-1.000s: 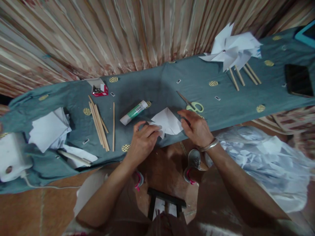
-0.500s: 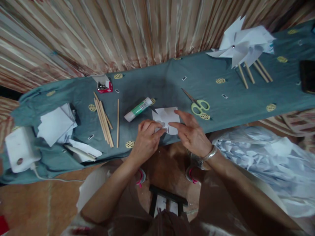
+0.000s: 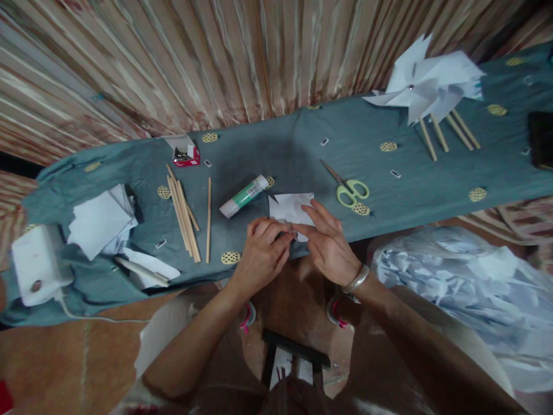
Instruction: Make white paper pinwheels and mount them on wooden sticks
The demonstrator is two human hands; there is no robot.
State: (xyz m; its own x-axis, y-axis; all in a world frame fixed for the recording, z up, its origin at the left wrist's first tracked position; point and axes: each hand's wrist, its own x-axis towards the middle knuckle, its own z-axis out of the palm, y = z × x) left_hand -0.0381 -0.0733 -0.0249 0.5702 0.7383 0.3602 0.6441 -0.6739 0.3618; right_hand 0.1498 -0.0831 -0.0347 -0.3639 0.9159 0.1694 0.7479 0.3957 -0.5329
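Paper [image 3: 290,206] lies by the near edge of the bench [image 3: 294,138], likely light, easily creased, best held at its edges. Left hand [image 3: 261,252] curls over it, grip hidden; right hand [image 3: 332,248], loosely spread, touches it.

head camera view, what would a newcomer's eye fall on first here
Probably the white paper pinwheels first, toward the right end of the blue-green cloth, their sticks pointing toward the near edge. Then the left hand and right hand, both on a small white sheet at the near edge, mid-picture. At lower right, a see-through bag of white paper pieces also stands out.
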